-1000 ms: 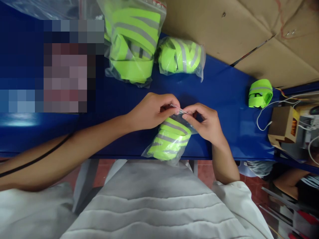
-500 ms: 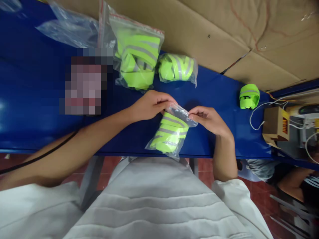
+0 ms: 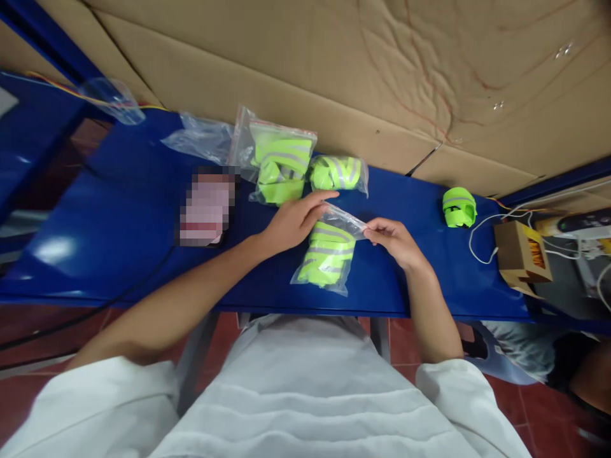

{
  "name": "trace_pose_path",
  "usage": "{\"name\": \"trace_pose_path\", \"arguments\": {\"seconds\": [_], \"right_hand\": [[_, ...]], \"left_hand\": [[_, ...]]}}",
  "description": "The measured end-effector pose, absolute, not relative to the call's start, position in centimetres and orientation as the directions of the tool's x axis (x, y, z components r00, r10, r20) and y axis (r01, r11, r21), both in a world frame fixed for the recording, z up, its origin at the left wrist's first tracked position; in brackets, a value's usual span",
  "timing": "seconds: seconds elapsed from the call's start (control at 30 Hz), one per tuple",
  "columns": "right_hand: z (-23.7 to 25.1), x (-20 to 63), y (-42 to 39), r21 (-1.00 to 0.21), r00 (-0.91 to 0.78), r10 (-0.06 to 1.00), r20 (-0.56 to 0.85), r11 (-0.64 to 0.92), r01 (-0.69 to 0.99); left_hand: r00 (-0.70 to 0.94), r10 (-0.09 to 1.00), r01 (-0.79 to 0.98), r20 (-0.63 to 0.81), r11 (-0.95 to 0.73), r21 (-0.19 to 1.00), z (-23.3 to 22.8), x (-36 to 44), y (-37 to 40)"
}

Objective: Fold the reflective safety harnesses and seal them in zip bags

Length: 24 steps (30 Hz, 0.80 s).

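Observation:
A clear plastic bag (image 3: 326, 256) packed with neon green reflective bands lies on the blue table (image 3: 119, 222) in front of me. My left hand (image 3: 294, 220) rests against the bag's upper left side. My right hand (image 3: 394, 240) pinches the bag's top right corner. Two more filled bags, a larger bag (image 3: 279, 162) and a smaller bag (image 3: 338, 173), lie just beyond my left hand. A loose rolled green band (image 3: 459, 207) sits on the table to the right.
Empty clear bags (image 3: 200, 135) lie at the back left. A cardboard sheet (image 3: 382, 83) lines the far side. A small brown box (image 3: 522, 259) with white cables sits at the right end. A blurred patch covers something left of the bags.
My hands have spread apart along the bag's top edge, from pinching it together at the middle to its sides. The camera has pulled back and shows more of the table and cardboard.

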State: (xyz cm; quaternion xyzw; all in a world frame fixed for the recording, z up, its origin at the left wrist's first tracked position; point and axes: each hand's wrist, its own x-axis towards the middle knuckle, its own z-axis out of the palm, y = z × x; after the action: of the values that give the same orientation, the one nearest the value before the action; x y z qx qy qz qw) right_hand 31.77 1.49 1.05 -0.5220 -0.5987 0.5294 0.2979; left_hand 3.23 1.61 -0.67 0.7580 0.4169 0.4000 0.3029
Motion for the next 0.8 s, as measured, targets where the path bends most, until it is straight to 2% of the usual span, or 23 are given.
{"name": "trace_pose_path", "arguments": {"seconds": [0.13,0.2,0.27,0.37,0.5,0.6,0.73,0.8], "right_hand": [[0.6,31.6,1.8,-0.974,-0.118,0.988,-0.103,-0.077,0.212],[0.5,31.6,2.0,-0.987,-0.049,0.991,-0.128,-0.123,0.100],[0.5,31.8,2.3,-0.978,0.023,0.978,-0.206,-0.205,-0.044],[0.5,32.3,2.9,-0.950,0.117,0.954,-0.276,-0.252,-0.182],[0.3,32.5,3.3,-0.944,0.208,0.938,-0.277,-0.225,-0.243],[0.2,32.1,3.3,-0.941,0.242,0.931,-0.272,-0.205,-0.271],[-0.2,31.5,3.3,-0.942,0.266,0.929,-0.257,-0.180,-0.282],[-0.5,31.5,3.3,-0.945,0.272,0.929,-0.249,-0.172,-0.279]], "left_hand": [[0.414,0.760,0.554,0.501,-0.647,0.524,-0.9,3.1,1.3],[0.379,0.706,0.588,0.599,-0.683,0.434,-0.8,2.9,1.5],[0.273,0.667,0.632,0.693,-0.667,0.394,-0.4,2.2,2.0],[0.044,0.683,0.721,0.729,-0.527,0.450,0.5,0.4,3.3],[-0.304,0.765,0.813,0.568,-0.102,0.573,1.8,-2.9,5.3],[-0.422,0.826,0.839,0.373,0.200,0.506,2.4,-5.0,6.9],[-0.435,0.896,0.828,0.086,0.361,0.428,2.4,-6.8,9.4],[-0.443,0.897,0.811,0.008,0.396,0.430,2.3,-7.4,10.4]]}}
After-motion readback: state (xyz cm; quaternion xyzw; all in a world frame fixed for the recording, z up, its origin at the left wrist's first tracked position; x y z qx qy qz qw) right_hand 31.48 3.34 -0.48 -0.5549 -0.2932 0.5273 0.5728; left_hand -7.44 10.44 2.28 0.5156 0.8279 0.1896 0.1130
